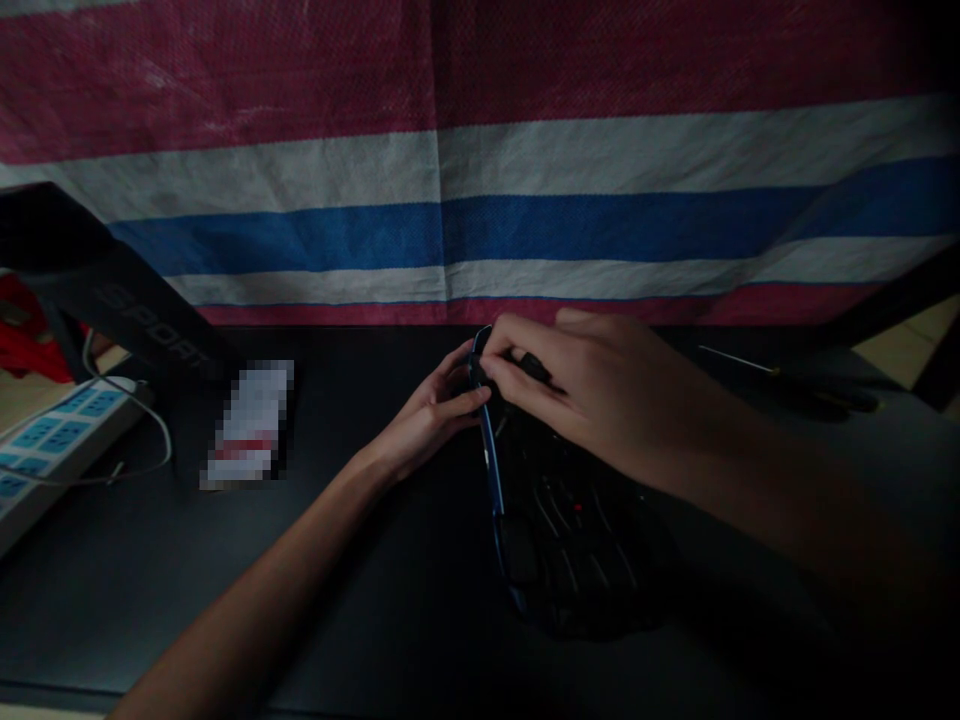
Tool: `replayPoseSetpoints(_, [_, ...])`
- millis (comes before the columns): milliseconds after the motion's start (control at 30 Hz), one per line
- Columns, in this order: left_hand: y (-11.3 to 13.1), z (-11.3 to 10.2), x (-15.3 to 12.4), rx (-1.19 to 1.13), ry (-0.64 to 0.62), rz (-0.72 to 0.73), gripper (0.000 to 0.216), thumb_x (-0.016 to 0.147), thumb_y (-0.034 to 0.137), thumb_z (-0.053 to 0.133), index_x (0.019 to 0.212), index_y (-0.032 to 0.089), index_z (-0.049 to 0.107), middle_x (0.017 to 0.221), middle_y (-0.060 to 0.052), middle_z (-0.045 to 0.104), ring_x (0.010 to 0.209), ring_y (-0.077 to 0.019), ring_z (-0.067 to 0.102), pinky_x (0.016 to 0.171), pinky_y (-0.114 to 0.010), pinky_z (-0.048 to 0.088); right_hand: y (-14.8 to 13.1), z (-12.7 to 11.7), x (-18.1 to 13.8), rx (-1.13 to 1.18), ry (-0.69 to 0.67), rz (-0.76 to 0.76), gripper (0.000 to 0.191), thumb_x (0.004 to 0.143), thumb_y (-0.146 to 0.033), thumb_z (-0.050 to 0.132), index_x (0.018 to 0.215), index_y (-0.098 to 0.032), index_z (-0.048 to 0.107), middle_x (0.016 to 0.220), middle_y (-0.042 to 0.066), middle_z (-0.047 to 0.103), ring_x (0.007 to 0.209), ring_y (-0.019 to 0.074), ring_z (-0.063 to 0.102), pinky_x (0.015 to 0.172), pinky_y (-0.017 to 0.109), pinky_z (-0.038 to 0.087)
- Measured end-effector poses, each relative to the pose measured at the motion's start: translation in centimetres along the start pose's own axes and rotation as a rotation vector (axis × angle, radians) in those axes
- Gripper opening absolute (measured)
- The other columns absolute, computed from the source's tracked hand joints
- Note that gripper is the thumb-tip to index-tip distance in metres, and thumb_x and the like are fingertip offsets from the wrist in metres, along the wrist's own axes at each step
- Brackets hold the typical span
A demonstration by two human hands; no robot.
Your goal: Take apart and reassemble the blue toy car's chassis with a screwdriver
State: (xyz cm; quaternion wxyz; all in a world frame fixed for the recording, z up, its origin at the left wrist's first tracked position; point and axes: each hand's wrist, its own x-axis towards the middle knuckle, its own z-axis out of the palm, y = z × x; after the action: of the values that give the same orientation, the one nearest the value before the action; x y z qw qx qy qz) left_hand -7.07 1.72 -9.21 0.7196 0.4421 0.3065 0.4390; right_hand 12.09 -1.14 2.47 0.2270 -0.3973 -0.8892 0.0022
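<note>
A long black object with a blue edge (566, 530) lies on the dark table in front of me. It has raised ridges and a small red spot on top, but the dim light hides what kind of thing it is. My left hand (431, 412) holds its far left edge between thumb and fingers. Over the same far end is my right hand (566, 365), thumb and forefinger pinched together at the edge. Whatever sits in that pinch is too small and dark to make out. My right hand and forearm cover part of the object.
A white power strip (67, 430) with a cable lies at the left. Near it are a dark cylinder marked SPORT (142, 300) and a blurred white item (251, 420). A screwdriver (750, 362) rests at the far right. Striped sheeting (315, 235) hangs behind the table.
</note>
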Motion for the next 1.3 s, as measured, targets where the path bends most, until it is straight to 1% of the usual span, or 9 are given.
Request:
replayPoseSetpoints(233, [0.4,0.2,0.1,0.006,-0.068,0.038,0.067,0.079,0.022,0.084,0.14,0.026,0.057,0.144,-0.012,0.06,0.135,-0.0347,0.054,0.1,-0.041,0.054,-0.1,-0.3,0.0,0.195,-0.024,-0.095,0.017,0.091,-0.017,0.056,0.107,-0.02,0.06,0.103,0.005,0.073,0.094,0.0201,0.067,0.086,0.034,0.043])
replayPoseSetpoints(333, [0.2,0.1,0.1,0.01,-0.049,0.044,0.067,0.081,0.023,0.082,0.142,0.026,0.055,0.135,-0.011,0.066,0.128,-0.0329,0.059,0.099,-0.041,0.054,-0.4,-0.4,0.0,0.138,-0.045,-0.05,0.007,0.097,-0.027,0.056,0.098,-0.023,0.062,0.085,0.0,0.071,0.079,0.0186,0.065,0.077,0.034,0.04])
replayPoseSetpoints(433, [-0.1,-0.2,0.2,0.009,-0.03,0.029,0.07,0.083,0.022,0.081,0.146,0.025,0.051,0.127,-0.011,0.069,0.123,-0.0312,0.062,0.099,-0.042,0.052,-0.4,-0.2,0.0,0.069,-0.058,0.052,0.019,0.103,-0.035,0.052,0.093,-0.023,0.062,0.066,-0.003,0.062,0.059,0.016,0.057,0.063,0.032,0.034])
replayPoseSetpoints(567, [-0.2,-0.4,0.4,0.006,-0.065,0.04,0.073,0.08,0.021,0.083,0.146,0.025,0.052,0.125,-0.011,0.069,0.121,-0.0313,0.062,0.098,-0.042,0.053,0.1,0.3,0.1,0.152,-0.033,-0.024,0.009,0.101,-0.024,0.053,0.105,-0.02,0.06,0.084,0.002,0.07,0.07,0.0164,0.062,0.069,0.03,0.04])
replayPoseSetpoints(733, [0.1,-0.1,0.3,-0.001,-0.073,0.044,0.067,0.081,0.025,0.084,0.142,0.026,0.055,0.137,-0.011,0.064,0.129,-0.0329,0.058,0.1,-0.042,0.054,0.1,0.1,0.0,0.198,-0.003,-0.096,0.018,0.09,-0.014,0.057,0.106,-0.021,0.056,0.101,0.004,0.071,0.089,0.0186,0.065,0.083,0.031,0.045])
replayPoseSetpoints(833, [0.1,0.0,0.1,-0.003,-0.044,0.031,0.07,0.081,0.023,0.083,0.145,0.026,0.053,0.135,-0.011,0.065,0.128,-0.0319,0.059,0.1,-0.042,0.053,-0.2,0.1,0.1,0.094,-0.002,-0.023,0.005,0.097,-0.025,0.056,0.1,-0.022,0.059,0.084,0.002,0.069,0.078,0.0195,0.063,0.073,0.033,0.041])
replayPoseSetpoints(933, [0.0,-0.2,0.1,-0.005,-0.009,0.01,0.074,0.08,0.018,0.082,0.147,0.024,0.051,0.136,-0.014,0.065,0.124,-0.0317,0.062,0.099,-0.042,0.052,-0.1,0.4,0.2,0.05,-0.017,0.052,0.014,0.102,-0.031,0.055,0.095,-0.021,0.062,0.07,0.0,0.063,0.064,0.0176,0.059,0.064,0.032,0.037])
replayPoseSetpoints(1167, [0.2,0.0,0.2,0.005,-0.073,0.048,0.064,0.08,0.024,0.083,0.138,0.025,0.056,0.137,-0.011,0.063,0.129,-0.0327,0.058,0.098,-0.041,0.054,-0.1,0.3,0.0,0.206,-0.005,-0.066,0.016,0.093,-0.017,0.056,0.109,-0.019,0.058,0.103,0.006,0.073,0.085,0.0186,0.064,0.08,0.032,0.044])
replayPoseSetpoints(1300, [0.4,0.3,0.0,0.032,-0.058,0.058,0.049,0.08,0.025,0.083,0.125,0.022,0.062,0.127,-0.009,0.067,0.123,-0.0302,0.061,0.095,-0.038,0.054,-0.8,0.0,-0.1,0.164,-0.012,-0.078,0.016,0.093,-0.02,0.056,0.109,-0.021,0.059,0.1,0.004,0.071,0.089,0.0205,0.064,0.081,0.034,0.042])
